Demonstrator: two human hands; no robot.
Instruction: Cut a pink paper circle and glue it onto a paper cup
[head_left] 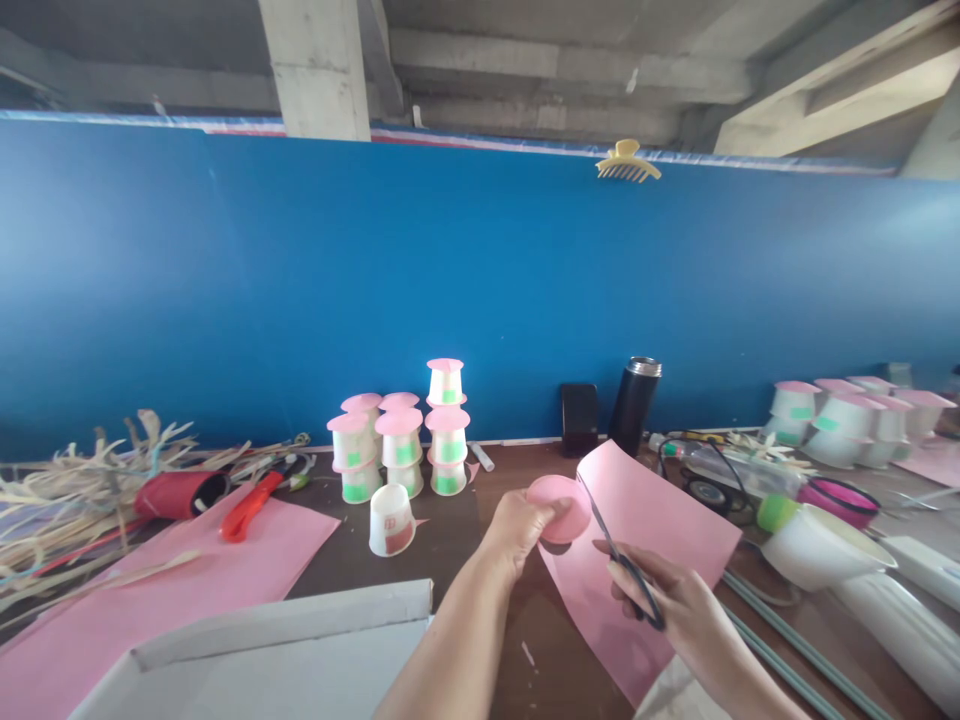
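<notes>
My left hand point(525, 530) pinches a round pink paper disc point(561, 508) between thumb and fingers, above the table. In my right hand point(660, 590) is a pair of dark-handled scissors point(626, 570), its blades pointing up and left toward the disc's right edge. Whether the blades touch the disc I cannot tell. Under both hands lies a large pink paper sheet point(675, 520), its far corner curling up. Left of my hands stands a single paper cup point(391, 520), upside down. Behind it are stacked paper cups point(399, 440) with pink discs on top and green patches.
A black bottle point(636, 405) and a dark phone-like block point(579, 420) stand by the blue partition point(450, 250). At left are pink sheets point(187, 560), a red-handled tool point(251, 508) and an open white box point(285, 650). A white cup-like container point(817, 550) lies at right.
</notes>
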